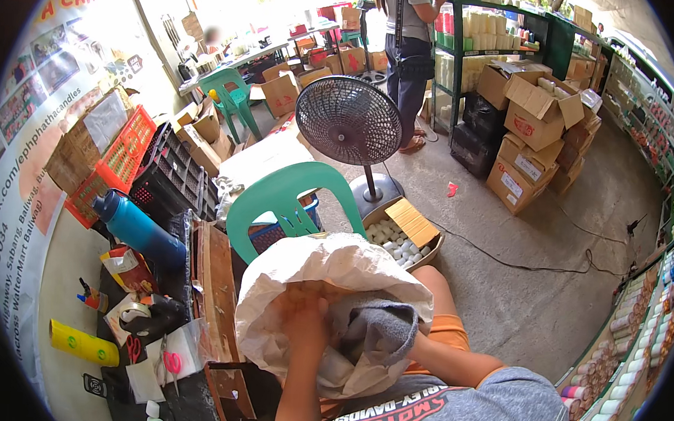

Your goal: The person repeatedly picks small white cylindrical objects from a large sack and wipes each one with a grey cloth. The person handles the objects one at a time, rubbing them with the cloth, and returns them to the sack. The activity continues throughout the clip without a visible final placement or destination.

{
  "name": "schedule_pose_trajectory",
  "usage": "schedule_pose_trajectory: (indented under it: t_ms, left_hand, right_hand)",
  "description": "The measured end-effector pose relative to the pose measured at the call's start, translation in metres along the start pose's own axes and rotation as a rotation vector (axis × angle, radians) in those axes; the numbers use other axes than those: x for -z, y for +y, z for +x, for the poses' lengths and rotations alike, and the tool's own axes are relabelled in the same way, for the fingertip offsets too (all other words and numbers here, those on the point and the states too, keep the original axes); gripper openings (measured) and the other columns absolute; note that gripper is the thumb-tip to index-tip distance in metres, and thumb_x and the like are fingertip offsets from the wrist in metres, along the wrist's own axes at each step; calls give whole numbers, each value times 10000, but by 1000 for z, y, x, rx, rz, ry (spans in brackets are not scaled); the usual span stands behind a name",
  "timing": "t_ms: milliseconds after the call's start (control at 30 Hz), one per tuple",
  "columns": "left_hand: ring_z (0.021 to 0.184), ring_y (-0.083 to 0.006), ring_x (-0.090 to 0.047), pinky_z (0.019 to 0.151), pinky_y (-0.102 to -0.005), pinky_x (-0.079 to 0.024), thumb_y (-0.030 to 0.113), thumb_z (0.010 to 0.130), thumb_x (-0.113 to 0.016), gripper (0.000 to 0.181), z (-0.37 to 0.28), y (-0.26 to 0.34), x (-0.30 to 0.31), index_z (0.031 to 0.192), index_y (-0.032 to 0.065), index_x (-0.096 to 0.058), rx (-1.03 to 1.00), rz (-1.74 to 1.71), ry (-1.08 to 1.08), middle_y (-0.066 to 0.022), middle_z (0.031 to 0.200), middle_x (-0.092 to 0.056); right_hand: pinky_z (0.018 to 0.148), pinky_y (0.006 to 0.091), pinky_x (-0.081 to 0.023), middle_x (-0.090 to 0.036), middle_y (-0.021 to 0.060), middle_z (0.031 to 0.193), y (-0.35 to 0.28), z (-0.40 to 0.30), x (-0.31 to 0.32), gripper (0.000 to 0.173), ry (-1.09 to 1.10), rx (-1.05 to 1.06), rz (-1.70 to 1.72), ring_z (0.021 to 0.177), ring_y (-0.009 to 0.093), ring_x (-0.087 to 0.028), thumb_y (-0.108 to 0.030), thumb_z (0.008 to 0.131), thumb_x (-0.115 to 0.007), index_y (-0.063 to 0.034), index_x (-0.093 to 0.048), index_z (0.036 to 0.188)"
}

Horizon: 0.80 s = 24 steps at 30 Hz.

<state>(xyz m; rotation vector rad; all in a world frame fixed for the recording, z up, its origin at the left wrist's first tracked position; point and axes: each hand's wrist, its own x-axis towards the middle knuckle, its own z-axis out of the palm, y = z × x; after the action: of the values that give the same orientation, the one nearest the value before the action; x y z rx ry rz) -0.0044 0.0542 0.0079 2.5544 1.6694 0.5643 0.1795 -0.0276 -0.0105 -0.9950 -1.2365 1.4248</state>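
Note:
A large white sack (271, 270) stands open before me, against a green plastic chair (245, 211). My left hand (308, 315) reaches down inside it, near brownish-orange contents too shaded to make out; whether its fingers hold anything is hidden. My right hand (405, 331) is at the sack's right side, by a grey cloth (385, 321) draped within the mouth; its fingers are covered. Pale objects show dimly under the cloth. Beyond the sack, a cardboard box (435, 253) holds many small white candles (395, 239), with a cardboard flap (412, 221) over part of them.
A black pedestal fan (350, 120) stands past the chair, its cable (500, 262) on the floor. At left are a blue bottle (141, 229), pink scissors (172, 362) and a yellow roll (83, 343). A person (405, 48) stands near stacked cartons (527, 123). Candle shelves (622, 340) line the right.

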Motion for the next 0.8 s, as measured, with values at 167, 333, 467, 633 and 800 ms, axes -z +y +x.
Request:
schedule_pose_trajectory:
  t_ms: [167, 333, 467, 633, 800]
  left_hand:
    - [920, -280, -576, 797, -388, -432, 222, 609, -786, 533, -6, 37, 77, 1077, 98, -564, -158, -304, 19, -88, 924, -625]
    - [1019, -296, -535, 895, -401, -373, 175, 593, -787, 760, -14, 44, 67, 1267, 92, -446, -323, -482, 23, -110, 1082, -586]
    - [1111, -360, -461, 944, -435, -359, 183, 614, -752, 835, -15, 38, 56, 1336, 49, -356, -292, -547, -89, -189, 1257, -455]
    - [1152, -404, -410, 973, -440, -348, 260, 667, -696, 810, -20, 49, 63, 1345, 13, -329, -233, -502, -308, -240, 1285, -390]
    - [1146, -408, -425, 961, -435, -366, 261, 677, -678, 791, -29, 47, 54, 1342, 8, -331, -266, -567, -220, -246, 1280, -397]
  right_hand:
    - [830, 264, -466, -574, 46, 1067, 0, 9, -17, 266, 74, -209, 793, 938, 139, -555, -191, 908, -549, -58, -543, 1138]
    - [822, 259, -474, -584, 48, 1060, -8, 11, -24, 286, 99, -239, 780, 949, 122, -551, -214, 890, -585, -55, -557, 1126]
    - [809, 269, -476, -590, 57, 1032, 16, 0, -23, 291, 130, -112, 584, 938, 130, -552, -218, 866, -617, -43, -571, 1093]
    - [826, 292, -466, -581, 59, 1042, 18, 7, -26, 261, 327, -211, 618, 935, 148, -549, -151, 874, -586, -32, -556, 1104]
    - [822, 296, -471, -574, 59, 1047, 7, 10, -32, 249, 433, -55, 675, 923, 146, -551, -127, 882, -563, -38, -544, 1114]
